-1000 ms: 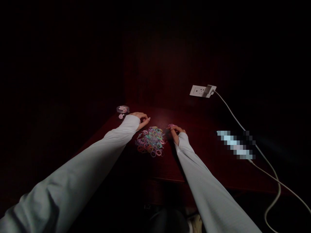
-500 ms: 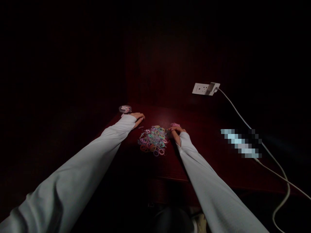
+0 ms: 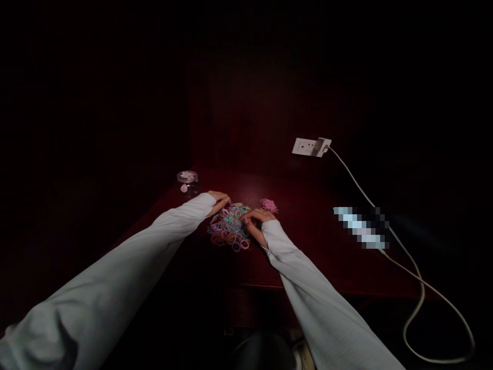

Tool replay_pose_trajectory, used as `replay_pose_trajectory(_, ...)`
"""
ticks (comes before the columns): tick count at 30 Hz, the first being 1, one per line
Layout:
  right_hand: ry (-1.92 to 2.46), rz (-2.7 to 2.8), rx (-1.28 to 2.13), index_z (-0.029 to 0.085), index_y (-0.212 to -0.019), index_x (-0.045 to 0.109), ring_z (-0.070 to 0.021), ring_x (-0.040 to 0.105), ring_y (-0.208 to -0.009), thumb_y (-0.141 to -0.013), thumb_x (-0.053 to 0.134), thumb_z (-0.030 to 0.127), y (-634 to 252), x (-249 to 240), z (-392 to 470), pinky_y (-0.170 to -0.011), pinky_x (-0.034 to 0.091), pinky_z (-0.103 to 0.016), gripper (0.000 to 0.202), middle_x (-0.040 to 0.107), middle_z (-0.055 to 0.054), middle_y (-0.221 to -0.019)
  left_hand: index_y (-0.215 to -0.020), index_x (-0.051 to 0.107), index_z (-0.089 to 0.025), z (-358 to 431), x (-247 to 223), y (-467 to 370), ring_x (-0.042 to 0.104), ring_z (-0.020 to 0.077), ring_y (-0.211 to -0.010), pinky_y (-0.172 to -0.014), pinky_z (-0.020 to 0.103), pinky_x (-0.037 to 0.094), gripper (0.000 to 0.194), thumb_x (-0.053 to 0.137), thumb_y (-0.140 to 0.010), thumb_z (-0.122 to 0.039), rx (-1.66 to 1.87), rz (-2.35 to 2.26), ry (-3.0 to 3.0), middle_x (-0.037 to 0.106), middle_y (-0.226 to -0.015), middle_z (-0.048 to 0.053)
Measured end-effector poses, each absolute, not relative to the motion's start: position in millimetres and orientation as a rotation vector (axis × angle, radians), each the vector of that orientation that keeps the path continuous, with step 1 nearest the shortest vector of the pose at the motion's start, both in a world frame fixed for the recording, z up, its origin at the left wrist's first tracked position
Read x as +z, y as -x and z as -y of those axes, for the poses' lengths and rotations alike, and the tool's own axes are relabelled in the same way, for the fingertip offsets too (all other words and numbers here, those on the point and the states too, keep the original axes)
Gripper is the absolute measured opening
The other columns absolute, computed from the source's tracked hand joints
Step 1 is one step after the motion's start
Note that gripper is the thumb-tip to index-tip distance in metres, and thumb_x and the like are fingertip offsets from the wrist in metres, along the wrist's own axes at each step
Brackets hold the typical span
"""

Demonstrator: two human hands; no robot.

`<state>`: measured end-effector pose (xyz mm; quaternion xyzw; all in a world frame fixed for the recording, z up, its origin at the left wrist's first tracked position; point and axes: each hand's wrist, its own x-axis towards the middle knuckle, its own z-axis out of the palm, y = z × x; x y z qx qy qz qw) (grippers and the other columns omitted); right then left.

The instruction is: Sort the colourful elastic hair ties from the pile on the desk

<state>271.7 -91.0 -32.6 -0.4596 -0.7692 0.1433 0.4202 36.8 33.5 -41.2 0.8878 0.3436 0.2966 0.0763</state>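
Both now at mixed heap: left hand in from jar side, right hand off pink heap, onto it. Leaves pink uncovered, centres work on mixed. Fingers bent; cannot tell grip.

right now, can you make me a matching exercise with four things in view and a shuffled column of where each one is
1. multicoloured pile
2. white plug
3. pink pile
4. clear container

A. at the far left of the table
B. just beyond the right hand
C. in the wall socket
D. between the two hands

Pairs: 1-D, 2-C, 3-B, 4-A
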Motion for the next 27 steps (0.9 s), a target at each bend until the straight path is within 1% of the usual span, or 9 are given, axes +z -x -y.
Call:
replay_pose_trajectory(2,1.148,1.800,0.534,0.024,-0.087,0.081,-0.0196,0.063,-0.070,-0.094,0.058,0.051,-271.3,-30.8,91.1,-0.079,0.052,-0.034,0.036,0.075,-0.004,-0.081,-0.110,0.076,-0.022,-24.7,-33.4,-38.6,0.070,0.0214,-0.097,-0.093,0.033,0.053,0.038,0.042,-0.105,-0.038,0.920,-0.978,-2.658,0.077,-0.106,0.008)
replay_pose_trajectory(4,1.182,1.582,0.640,0.022,-0.082,0.078,-0.0196,0.061,-0.067,-0.094,0.051,0.062,-276.0,-28.3,88.3,-0.072,0.051,-0.032,0.049,0.072,-0.005,-0.074,-0.124,0.073,-0.022,-15.5,-25.2,-39.8,0.069,0.0222,-0.097,-0.093,0.034,0.053,0.039,0.055,-0.101,-0.048,0.868,-0.913,-2.687,0.075,-0.107,0.007)
replay_pose_trajectory(7,1.214,1.279,0.604,0.022,-0.074,0.070,-0.0202,0.062,-0.070,-0.090,0.046,0.067,-289.7,-24.7,81.5,-0.070,0.049,-0.031,0.053,0.067,-0.004,-0.068,-0.134,0.069,-0.027,-3.2,-17.6,-42.8,0.066,0.0252,-0.107,-0.099,0.035,0.051,0.061,0.078,-0.085,-0.061,0.758,-0.788,-2.748,0.073,-0.117,0.006)
replay_pose_trajectory(10,1.252,1.070,0.570,0.023,-0.074,0.065,-0.0198,0.060,-0.068,-0.084,0.047,0.066,-302.4,-23.5,76.5,-0.068,0.048,-0.031,0.047,0.063,-0.003,-0.066,-0.136,0.069,-0.032,3.2,-18.5,-47.1,0.062,0.0278,-0.118,-0.107,0.037,0.049,0.070,0.086,-0.076,-0.065,0.689,-0.716,-2.782,0.069,-0.133,0.006)
replay_pose_trajectory(15,1.275,0.996,0.575,0.023,-0.072,0.063,-0.0195,0.059,-0.064,-0.082,0.049,0.064,-303.8,-26.9,74.7,-0.065,0.047,-0.032,0.045,0.061,-0.002,-0.062,-0.122,0.077,-0.028,-1.2,-25.8,-49.1,0.065,0.0259,-0.116,-0.109,0.037,0.048,0.050,0.080,-0.085,-0.060,0.697,-0.733,-2.700,0.071,-0.127,0.007)
replay_pose_trajectory(17,1.251,1.026,0.570,0.023,-0.071,0.063,-0.0193,0.060,-0.065,-0.083,0.050,0.066,-300.4,-28.0,74.7,-0.065,0.047,-0.031,0.046,0.062,-0.002,-0.062,-0.118,0.079,-0.026,-4.6,-25.7,-47.6,0.068,0.0242,-0.111,-0.105,0.035,0.050,0.044,0.079,-0.087,-0.057,0.677,-0.710,-2.652,0.073,-0.119,0.007)
replay_pose_trajectory(20,1.206,1.078,0.591,0.023,-0.066,0.063,-0.0192,0.061,-0.066,-0.082,0.053,0.068,-297.3,-28.2,75.1,-0.066,0.047,-0.031,0.048,0.063,-0.002,-0.061,-0.112,0.081,-0.021,-6.7,-22.2,-45.6,0.069,0.0205,-0.096,-0.091,0.030,0.052,0.039,0.080,-0.086,-0.049,0.668,-0.687,-2.630,0.076,-0.108,0.007)
replay_pose_trajectory(23,1.178,1.142,0.639,0.024,-0.065,0.067,-0.0194,0.062,-0.067,-0.082,0.057,0.065,-296.8,-27.8,76.3,-0.068,0.048,-0.031,0.046,0.064,-0.002,-0.062,-0.111,0.081,-0.017,-4.7,-17.6,-46.0,0.065,0.0157,-0.081,-0.077,0.025,0.049,0.037,0.080,-0.087,-0.045,0.705,-0.729,-2.581,0.077,-0.098,0.006)
replay_pose_trajectory(27,1.164,1.246,0.668,0.023,-0.069,0.072,-0.0193,0.062,-0.067,-0.087,0.057,0.059,-293.6,-30.9,78.1,-0.070,0.049,-0.032,0.043,0.066,-0.002,-0.063,-0.109,0.082,-0.016,-3.1,-13.0,-51.1,0.062,0.0128,-0.071,-0.068,0.023,0.045,0.035,0.081,-0.085,-0.042,0.794,-0.828,-2.413,0.077,-0.087,0.003)
